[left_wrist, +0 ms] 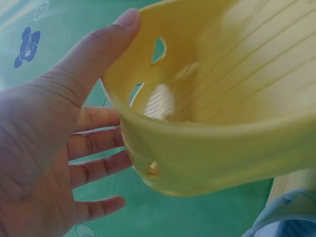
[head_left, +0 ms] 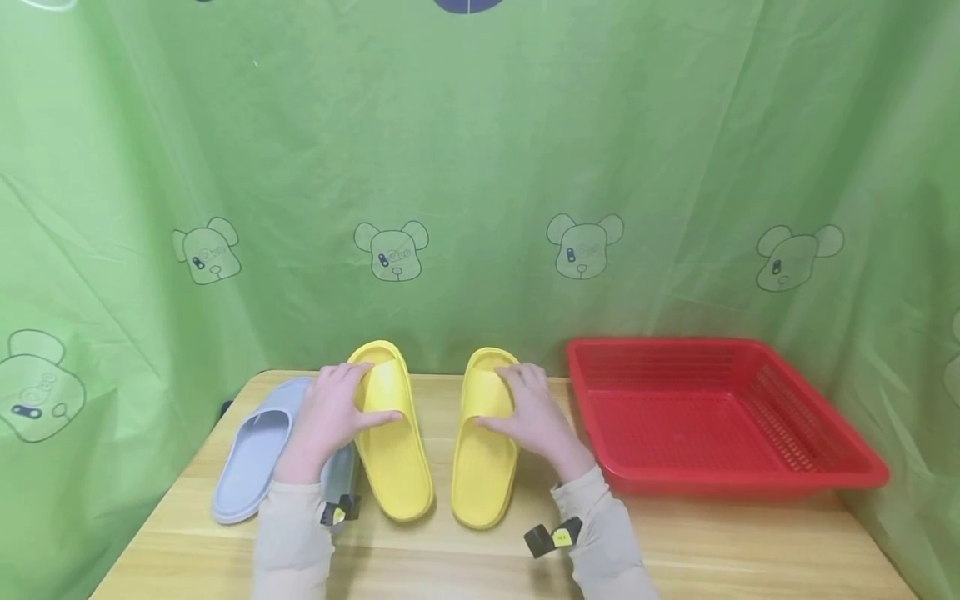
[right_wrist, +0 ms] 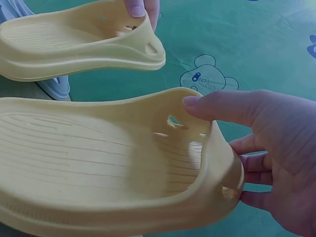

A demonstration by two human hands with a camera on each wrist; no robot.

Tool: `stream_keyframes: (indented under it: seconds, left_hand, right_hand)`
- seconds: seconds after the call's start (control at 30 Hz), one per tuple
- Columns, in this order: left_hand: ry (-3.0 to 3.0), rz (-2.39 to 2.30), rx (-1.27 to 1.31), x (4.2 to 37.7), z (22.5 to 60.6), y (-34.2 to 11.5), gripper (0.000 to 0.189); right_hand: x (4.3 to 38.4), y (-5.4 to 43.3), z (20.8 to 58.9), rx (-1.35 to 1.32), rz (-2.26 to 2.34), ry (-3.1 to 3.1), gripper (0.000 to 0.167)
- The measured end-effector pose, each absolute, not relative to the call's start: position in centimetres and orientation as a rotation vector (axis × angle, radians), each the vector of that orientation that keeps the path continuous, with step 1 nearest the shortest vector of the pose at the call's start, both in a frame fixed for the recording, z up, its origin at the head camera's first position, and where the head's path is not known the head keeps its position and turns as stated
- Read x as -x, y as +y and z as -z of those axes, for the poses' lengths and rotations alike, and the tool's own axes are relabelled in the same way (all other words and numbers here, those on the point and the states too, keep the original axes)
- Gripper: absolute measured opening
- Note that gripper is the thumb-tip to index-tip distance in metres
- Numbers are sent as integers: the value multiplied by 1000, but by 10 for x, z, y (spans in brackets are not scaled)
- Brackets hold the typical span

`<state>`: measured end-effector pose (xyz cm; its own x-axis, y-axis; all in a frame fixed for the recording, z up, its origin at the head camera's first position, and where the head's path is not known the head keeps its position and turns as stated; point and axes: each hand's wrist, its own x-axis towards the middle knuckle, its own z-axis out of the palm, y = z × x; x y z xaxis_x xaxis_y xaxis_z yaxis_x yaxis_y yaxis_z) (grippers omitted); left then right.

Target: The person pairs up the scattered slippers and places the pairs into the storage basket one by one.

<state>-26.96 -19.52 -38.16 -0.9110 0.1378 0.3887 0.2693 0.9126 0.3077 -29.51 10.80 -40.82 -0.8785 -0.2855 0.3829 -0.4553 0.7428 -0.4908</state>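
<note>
Yellow slippers (head_left: pixel 393 475): 2, side by side with a gap between; over the middle of the desk (head_left: pixel 427 571), toes pointing away from the person; heels nearer each other than toes; whether they touch the wood, I cannot tell.
Left hand (head_left: pixel 330 412): its grip holds the left yellow slipper by the toe end, between thumb and fingers.
Right hand (head_left: pixel 536 417): its grip holds the right yellow slipper by the toe end, likewise between thumb and fingers.
Blue slippers (head_left: pixel 243 467): 2, at the left; 1 shows beside the left hand; the other is mostly hidden by that arm.
Red basket (head_left: pixel 727 481): at the right, near the right hand; its walls are pierced with holes.
Black devices (head_left: pixel 553 538): 1 on each wrist, over a pale sleeve (head_left: pixel 292 542).
Green curtain (head_left: pixel 487 125): behind the desk; printed with animal heads (head_left: pixel 585 250).
</note>
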Motion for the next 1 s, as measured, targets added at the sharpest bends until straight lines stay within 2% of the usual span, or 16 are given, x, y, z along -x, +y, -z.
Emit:
stream_keyframes:
  seconds: [0.6,1.0]
  left_hand:
    - [-2493,549,140,275,390,-212,89]
    - [-2445,743,74,278,392,-213,86]
  right_hand:
    - [301,113,411,-337,-944,-2510,80]
    - [306,115,415,-267,-980,-2483,79]
